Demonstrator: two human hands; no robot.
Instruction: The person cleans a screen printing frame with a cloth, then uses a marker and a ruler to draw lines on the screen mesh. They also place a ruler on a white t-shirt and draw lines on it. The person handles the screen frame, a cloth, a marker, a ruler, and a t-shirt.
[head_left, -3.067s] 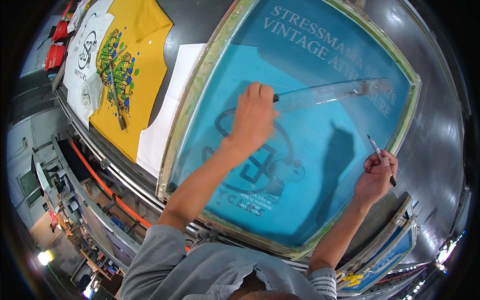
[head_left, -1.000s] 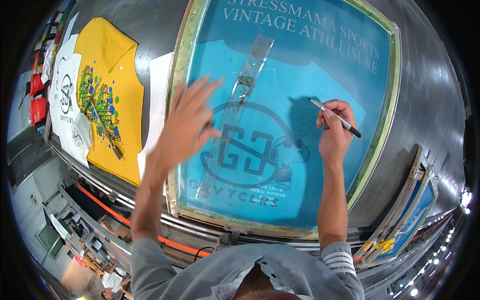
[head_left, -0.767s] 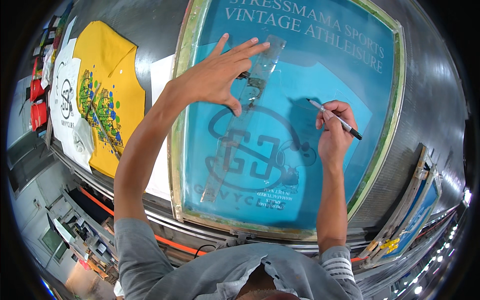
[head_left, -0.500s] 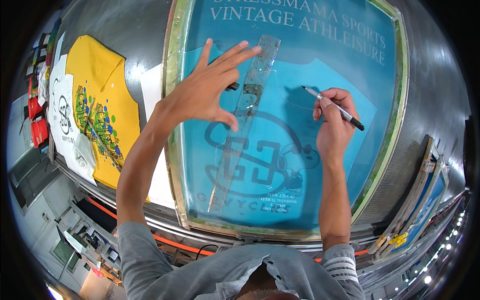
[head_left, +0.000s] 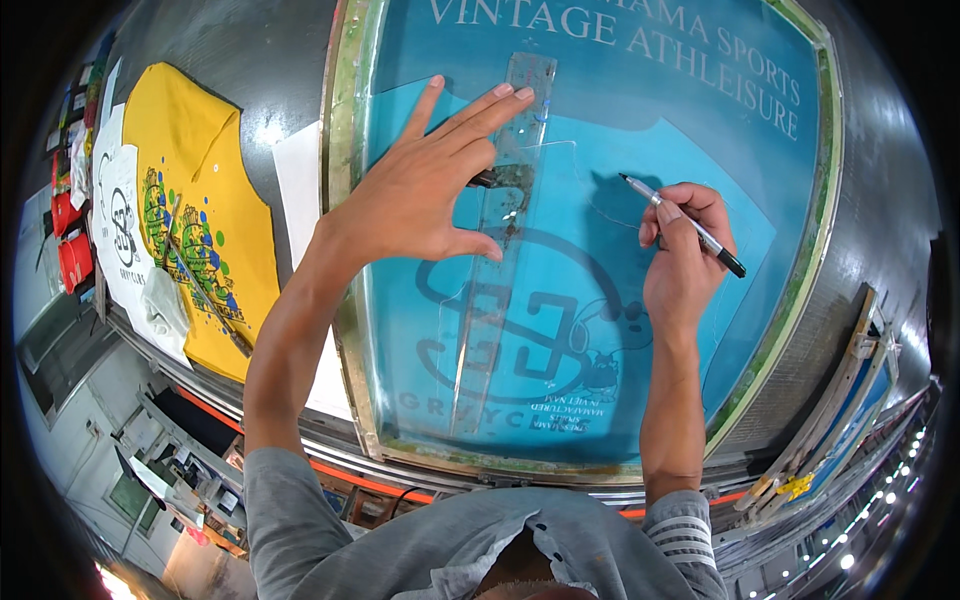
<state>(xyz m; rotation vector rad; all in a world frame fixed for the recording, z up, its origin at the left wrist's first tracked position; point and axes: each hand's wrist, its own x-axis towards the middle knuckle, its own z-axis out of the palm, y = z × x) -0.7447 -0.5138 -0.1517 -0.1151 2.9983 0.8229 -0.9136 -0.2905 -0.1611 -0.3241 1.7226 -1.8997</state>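
Observation:
My left hand (head_left: 425, 195) is spread over a clear, stained ruler (head_left: 512, 205), fingertips near its far end and thumb at its middle. Its index finger looks bent, and a small black piece (head_left: 484, 178) pokes out beside it; I cannot tell what it is or whether it is gripped. The ruler lies on the blue mesh of a framed printing screen (head_left: 690, 110). To its right, my right hand (head_left: 688, 240) grips a silver and black marker (head_left: 690, 225), its dark tip pointing up-left just over the mesh. Thin lines show on the mesh near the tip.
Under the mesh shows a light-blue garment shape with a dark design. Left of the screen, a yellow printed shirt (head_left: 235, 200) and a white printed one (head_left: 115, 205) lie on the dark table (head_left: 270, 60). More framed screens (head_left: 830, 400) lean at the right.
The ruler has turned a little on the mesh, its near end swinging to the right, with my left hand on it. My right hand keeps the marker in much the same pose. The view has shifted slightly.

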